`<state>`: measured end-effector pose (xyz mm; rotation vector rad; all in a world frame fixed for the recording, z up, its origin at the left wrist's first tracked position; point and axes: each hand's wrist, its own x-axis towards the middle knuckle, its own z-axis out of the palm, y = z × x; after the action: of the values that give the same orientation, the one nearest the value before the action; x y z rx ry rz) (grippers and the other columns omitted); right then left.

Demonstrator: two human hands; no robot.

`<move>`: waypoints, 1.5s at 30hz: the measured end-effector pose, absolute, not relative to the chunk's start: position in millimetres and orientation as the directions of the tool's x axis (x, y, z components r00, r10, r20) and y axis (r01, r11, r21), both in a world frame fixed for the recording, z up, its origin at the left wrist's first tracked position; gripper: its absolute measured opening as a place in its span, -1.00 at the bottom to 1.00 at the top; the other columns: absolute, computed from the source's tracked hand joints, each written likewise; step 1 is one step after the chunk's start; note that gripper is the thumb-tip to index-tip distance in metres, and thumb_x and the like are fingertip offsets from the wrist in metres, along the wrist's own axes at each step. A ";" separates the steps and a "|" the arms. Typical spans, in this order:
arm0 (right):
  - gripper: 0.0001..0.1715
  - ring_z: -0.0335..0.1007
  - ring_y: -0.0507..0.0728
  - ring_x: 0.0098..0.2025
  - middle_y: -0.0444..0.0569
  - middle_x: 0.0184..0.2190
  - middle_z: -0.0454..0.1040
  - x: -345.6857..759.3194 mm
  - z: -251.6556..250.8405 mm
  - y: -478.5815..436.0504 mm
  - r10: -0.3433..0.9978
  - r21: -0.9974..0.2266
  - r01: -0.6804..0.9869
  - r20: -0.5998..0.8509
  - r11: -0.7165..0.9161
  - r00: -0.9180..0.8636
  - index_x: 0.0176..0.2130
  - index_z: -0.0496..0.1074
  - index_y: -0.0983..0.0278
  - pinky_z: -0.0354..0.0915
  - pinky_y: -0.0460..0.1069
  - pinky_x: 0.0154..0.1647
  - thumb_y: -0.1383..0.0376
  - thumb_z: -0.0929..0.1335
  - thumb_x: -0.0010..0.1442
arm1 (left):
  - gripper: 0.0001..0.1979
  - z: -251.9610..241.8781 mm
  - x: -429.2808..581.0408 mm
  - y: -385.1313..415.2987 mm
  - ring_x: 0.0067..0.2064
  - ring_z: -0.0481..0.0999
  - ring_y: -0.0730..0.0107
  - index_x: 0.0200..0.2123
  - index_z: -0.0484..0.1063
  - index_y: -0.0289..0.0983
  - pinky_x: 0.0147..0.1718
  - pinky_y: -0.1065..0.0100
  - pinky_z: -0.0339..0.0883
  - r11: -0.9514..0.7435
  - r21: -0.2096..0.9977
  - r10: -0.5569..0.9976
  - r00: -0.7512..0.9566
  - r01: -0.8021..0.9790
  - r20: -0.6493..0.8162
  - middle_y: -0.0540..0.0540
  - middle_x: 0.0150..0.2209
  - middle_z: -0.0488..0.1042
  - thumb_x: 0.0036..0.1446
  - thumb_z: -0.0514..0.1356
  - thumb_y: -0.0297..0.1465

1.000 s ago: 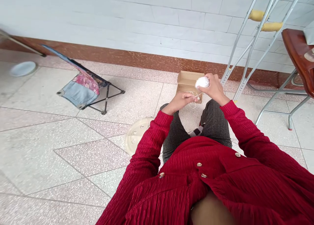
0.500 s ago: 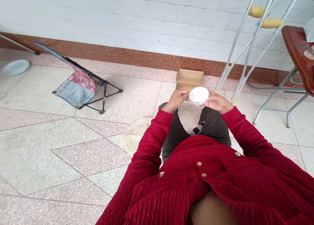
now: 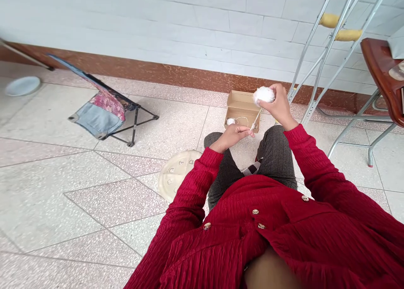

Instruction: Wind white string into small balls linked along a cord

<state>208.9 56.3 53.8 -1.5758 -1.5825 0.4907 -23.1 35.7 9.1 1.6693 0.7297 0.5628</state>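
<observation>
Near the rectangular brown cardboard box (image 3: 244, 99), at right, our right hand (image 3: 278, 107) clasps a round white yarn ball (image 3: 264, 96), our left hand (image 3: 234, 136) pinches a thin pale strand (image 3: 256, 117); slack could tangle it, loose handling drop the ball

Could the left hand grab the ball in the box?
Probably yes: the left hand is near, the cardboard box is open and the white ball looks uncovered on top, though that hand holds string.

Brightly and diffusely lit, shadows softened, wall (image 3: 142, 32) washed pale at upper left, floor (image 3: 41, 205) blurred and stretched leftward
</observation>
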 end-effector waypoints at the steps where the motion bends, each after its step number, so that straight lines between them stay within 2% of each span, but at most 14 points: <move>1: -0.29 0.31 0.27 0.00 0.09 0.00 0.32 210.1 44.8 56.3 0.950 -0.736 0.671 0.262 0.083 0.170 0.01 0.30 0.21 0.42 0.19 -0.04 0.05 0.54 -0.03 | -0.66 12.9 -25.7 36.3 -0.17 0.58 0.27 -0.28 0.66 -0.26 -0.04 0.26 0.38 -0.163 0.966 0.724 0.689 0.200 -0.021 -0.06 -0.25 0.66 0.21 0.23 -0.12; 5: -0.41 0.33 0.23 -0.09 0.01 -0.14 0.38 199.0 13.6 32.4 0.999 -0.799 0.601 -0.032 -0.007 -0.030 -0.12 0.37 0.23 0.41 0.15 -0.12 0.16 0.55 -0.13 | -0.68 27.7 -38.0 47.2 -0.21 0.58 0.27 -0.33 0.66 -0.27 -0.08 0.26 0.39 -0.277 0.921 0.769 0.639 0.275 0.040 -0.07 -0.32 0.65 0.21 0.22 -0.16; 8: -0.43 0.38 0.14 -0.23 -0.05 -0.21 0.42 186.5 6.6 4.7 0.869 -0.937 0.249 -0.327 -0.247 -0.371 -0.05 0.39 0.21 0.40 0.00 -0.34 0.14 0.51 -0.05 | -0.71 29.4 -44.7 58.5 -0.17 0.59 0.24 -0.35 0.65 -0.27 -0.05 0.25 0.40 -0.332 0.912 0.796 0.590 0.240 0.135 -0.10 -0.27 0.65 0.17 0.26 -0.18; 11: -0.37 0.44 0.09 -0.24 -0.06 -0.17 0.45 181.8 15.6 -11.5 0.819 -0.911 -0.132 -0.278 -0.390 -0.502 0.04 0.34 0.18 0.45 -0.03 -0.34 0.18 0.50 -0.01 | -0.69 20.8 -45.3 64.9 -0.11 0.59 0.22 -0.31 0.65 -0.28 0.00 0.25 0.38 -0.297 0.936 0.837 0.523 0.187 0.161 -0.13 -0.20 0.66 0.14 0.29 -0.14; 14: -0.30 0.48 0.11 -0.19 -0.04 -0.04 0.46 183.4 34.5 -10.6 0.872 -0.895 -0.314 -0.146 -0.318 -0.468 0.08 0.31 0.14 0.53 0.02 -0.26 0.25 0.52 -0.04 | -0.59 8.1 -39.6 61.3 -0.16 0.60 0.22 -0.33 0.65 -0.29 -0.04 0.25 0.40 -0.182 0.973 0.871 0.482 0.143 0.092 -0.12 -0.26 0.66 0.13 0.28 -0.04; 18: -0.35 0.48 0.15 -0.14 -0.02 0.01 0.45 190.2 61.7 11.3 0.953 -0.949 -0.291 -0.027 -0.119 -0.302 0.08 0.33 0.12 0.53 0.01 -0.31 0.14 0.51 0.03 | -0.54 -1.4 -26.7 42.1 -0.19 0.60 0.24 -0.35 0.65 -0.30 -0.05 0.24 0.40 -0.121 0.982 0.837 0.547 0.142 0.024 -0.12 -0.29 0.66 0.13 0.26 0.01; 22: -0.41 0.43 0.21 -0.08 0.01 -0.05 0.43 202.6 71.2 43.3 0.999 -0.999 0.033 0.041 0.043 -0.035 0.01 0.34 0.14 0.50 0.05 -0.28 -0.04 0.47 0.09 | -0.57 3.9 -19.2 26.4 -0.15 0.61 0.25 -0.31 0.65 -0.29 -0.01 0.24 0.39 -0.118 0.983 0.792 0.611 0.139 0.009 -0.15 -0.23 0.67 0.18 0.25 -0.02; 27: -0.33 0.33 0.31 0.02 0.07 -0.03 0.35 205.8 44.3 55.2 0.977 -0.816 0.576 0.157 0.046 0.144 -0.03 0.37 0.20 0.39 0.23 -0.01 0.09 0.56 -0.10 | -0.64 22.1 -24.2 35.7 -0.17 0.62 0.25 -0.33 0.66 -0.28 -0.03 0.27 0.39 -0.148 0.973 0.782 0.624 0.175 0.007 -0.13 -0.25 0.67 0.19 0.25 -0.10; 30: -0.30 0.34 0.30 -0.02 0.07 -0.04 0.34 198.2 23.4 41.4 0.995 -0.730 0.683 0.062 -0.008 0.077 -0.03 0.41 0.22 0.35 0.25 0.02 0.20 0.56 -0.19 | -0.69 28.6 -30.5 51.8 -0.21 0.61 0.26 -0.35 0.67 -0.28 -0.07 0.28 0.39 -0.173 0.958 0.818 0.576 0.228 0.010 -0.11 -0.30 0.67 0.15 0.29 -0.15; 32: -0.35 0.37 0.25 -0.10 0.03 -0.10 0.38 194.7 15.4 28.9 0.996 -0.800 0.599 -0.078 -0.033 -0.049 -0.05 0.43 0.22 0.39 0.18 -0.08 0.24 0.54 -0.18 | -0.69 28.1 -34.5 62.5 -0.24 0.60 0.26 -0.36 0.68 -0.29 -0.11 0.28 0.39 -0.162 0.957 0.845 0.535 0.241 0.008 -0.11 -0.33 0.67 0.09 0.32 -0.15; 35: -0.40 0.40 0.15 -0.23 -0.04 -0.19 0.45 194.7 15.5 12.1 0.895 -0.954 0.237 -0.261 -0.182 -0.362 -0.01 0.43 0.19 0.40 0.03 -0.29 0.20 0.51 -0.08 | -0.64 22.0 -37.6 72.7 -0.27 0.58 0.28 -0.36 0.68 -0.31 -0.16 0.29 0.40 -0.083 0.981 0.880 0.474 0.175 -0.010 -0.13 -0.33 0.67 0.01 0.38 -0.10; 38: -0.36 0.43 0.11 -0.30 -0.04 -0.19 0.50 196.0 26.1 3.7 0.841 -0.941 -0.143 -0.197 -0.307 -0.504 0.04 0.40 0.17 0.43 -0.01 -0.37 0.13 0.52 -0.03 | -0.57 15.0 -33.9 70.9 -0.29 0.57 0.30 -0.36 0.66 -0.31 -0.18 0.30 0.39 -0.015 0.996 0.896 0.443 0.092 -0.027 -0.12 -0.34 0.66 -0.02 0.39 -0.02; 42: -0.36 0.48 0.16 -0.23 0.00 -0.13 0.54 194.2 46.6 13.9 0.941 -0.913 -0.362 -0.064 -0.190 -0.332 0.03 0.36 0.17 0.48 0.02 -0.34 0.00 0.49 0.03 | -0.52 8.7 -21.0 53.9 -0.22 0.58 0.26 -0.39 0.65 -0.30 -0.09 0.26 0.39 -0.017 0.999 0.867 0.498 0.039 -0.005 -0.14 -0.32 0.66 0.05 0.32 0.05; 45: -0.40 0.49 0.18 -0.18 0.01 -0.08 0.50 196.7 56.8 32.7 0.994 -0.968 -0.247 -0.025 -0.051 -0.108 0.02 0.33 0.14 0.48 0.03 -0.33 -0.13 0.40 0.13 | -0.54 5.7 -13.7 41.0 -0.19 0.59 0.26 -0.42 0.63 -0.30 -0.01 0.23 0.36 -0.048 0.995 0.814 0.581 0.082 -0.009 -0.16 -0.30 0.66 0.15 0.26 0.01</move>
<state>196.7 32.7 56.8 -0.9957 -1.0750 1.4223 -13.7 41.0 5.7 1.5217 0.7909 0.7067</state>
